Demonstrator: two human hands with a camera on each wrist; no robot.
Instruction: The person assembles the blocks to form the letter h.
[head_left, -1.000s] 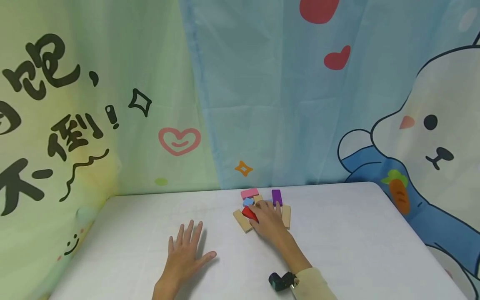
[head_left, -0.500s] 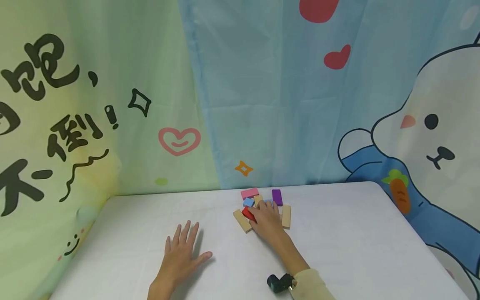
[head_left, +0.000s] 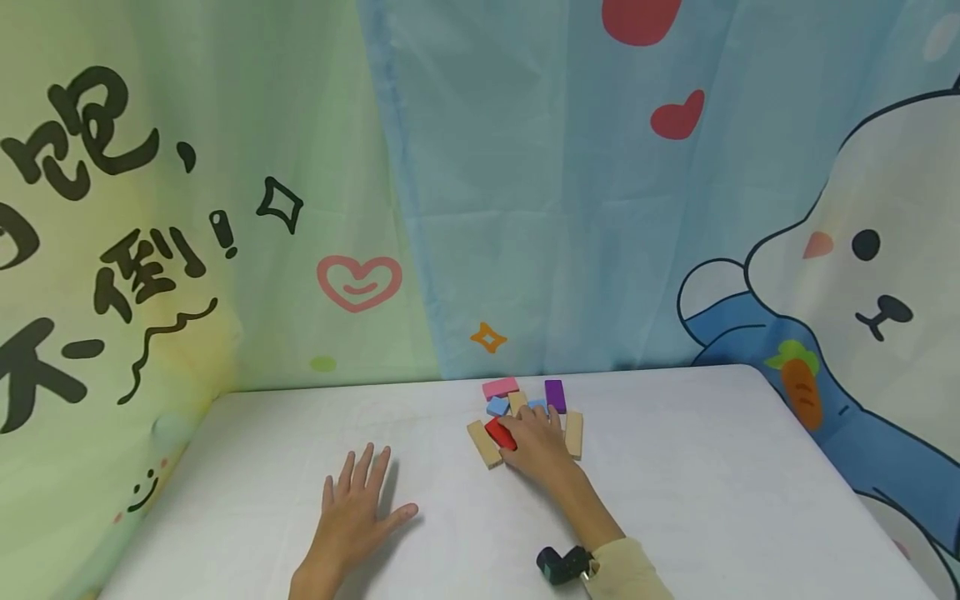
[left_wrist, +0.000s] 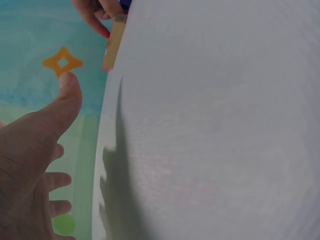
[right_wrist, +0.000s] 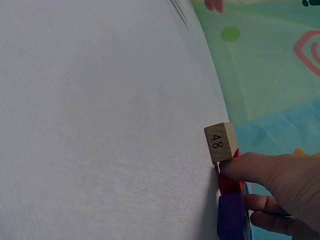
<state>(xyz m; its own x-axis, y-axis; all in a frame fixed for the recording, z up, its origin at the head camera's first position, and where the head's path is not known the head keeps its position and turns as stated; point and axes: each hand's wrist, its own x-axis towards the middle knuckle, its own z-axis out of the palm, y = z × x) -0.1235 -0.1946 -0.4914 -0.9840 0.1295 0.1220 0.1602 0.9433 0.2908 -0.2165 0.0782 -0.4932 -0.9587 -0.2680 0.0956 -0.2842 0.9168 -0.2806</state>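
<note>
In the head view my right hand (head_left: pixel 542 443) reaches into a small cluster of blocks near the far side of the table. Its thumb and index finger pinch a red block (head_left: pixel 500 434). In the right wrist view the thumb lies on the red block (right_wrist: pixel 229 184), between a wooden block (right_wrist: pixel 218 143) marked 48 and a purple block (right_wrist: pixel 231 216). The other fingers reach over the cluster and hide part of it. My left hand (head_left: pixel 352 517) is off to the left, fingers spread and straight, holding nothing, its shadow on the white cloth.
Around the right hand lie a pink block (head_left: pixel 500 387), a blue block (head_left: pixel 497 406), another purple block (head_left: pixel 555 395) and wooden blocks, one left (head_left: pixel 483 445) and one right (head_left: pixel 573 435). A printed curtain (head_left: pixel 495 208) hangs behind the white table (head_left: pixel 712 492).
My left hand has drifted a little to the left. The right hand stays at the cluster, and the red block has turned slightly, showing more of its broad face.
</note>
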